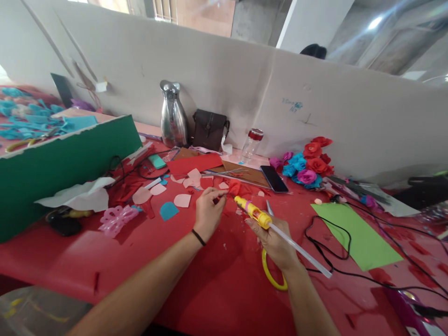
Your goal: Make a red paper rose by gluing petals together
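Note:
My right hand is wrapped round a yellow glue gun, a clear glue stick jutting from its back. The gun's nozzle points at the fingertips of my left hand. Those fingers are pinched together; what they hold, if anything, is too small to make out. Crumpled red paper shows just beyond the nozzle. Scissors with a yellow handle are at my right hand, partly hidden by it; I cannot tell whether they touch it. Pink paper petals and a blue petal lie left of my left hand.
Paper flowers and a phone are at the back right. A black cable loops beside green paper. A metal jug, a bag and a glass jar stand along the wall. A green board borders the left.

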Available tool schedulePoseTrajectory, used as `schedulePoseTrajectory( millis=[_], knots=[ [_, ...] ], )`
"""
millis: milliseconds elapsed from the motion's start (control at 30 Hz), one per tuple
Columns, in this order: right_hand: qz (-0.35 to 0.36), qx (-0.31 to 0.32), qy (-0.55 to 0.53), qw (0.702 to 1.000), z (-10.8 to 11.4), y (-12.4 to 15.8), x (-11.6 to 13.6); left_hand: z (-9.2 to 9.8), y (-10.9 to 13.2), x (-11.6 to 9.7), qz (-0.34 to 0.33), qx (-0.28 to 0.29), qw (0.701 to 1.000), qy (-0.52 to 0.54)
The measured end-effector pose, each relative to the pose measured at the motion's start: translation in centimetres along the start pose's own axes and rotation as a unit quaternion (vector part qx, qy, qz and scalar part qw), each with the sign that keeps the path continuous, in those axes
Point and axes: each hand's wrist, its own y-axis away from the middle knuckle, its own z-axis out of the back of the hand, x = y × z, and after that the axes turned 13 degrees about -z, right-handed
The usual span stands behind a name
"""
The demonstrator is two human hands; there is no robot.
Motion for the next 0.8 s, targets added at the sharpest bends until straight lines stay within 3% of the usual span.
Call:
schedulePoseTrajectory(
  millis=[500,800],
  knots=[
    [0.002,-0.026,0.002,1.0,-0.15,0.1,0.33,-0.16,0.2,0.23,-0.011,0.007,1.0,0.007],
    [0.015,-0.014,0.013,1.0,0.22,0.18,0.78,0.07,-0.34,-0.02,0.046,-0.005,0.999,0.005]
  ],
)
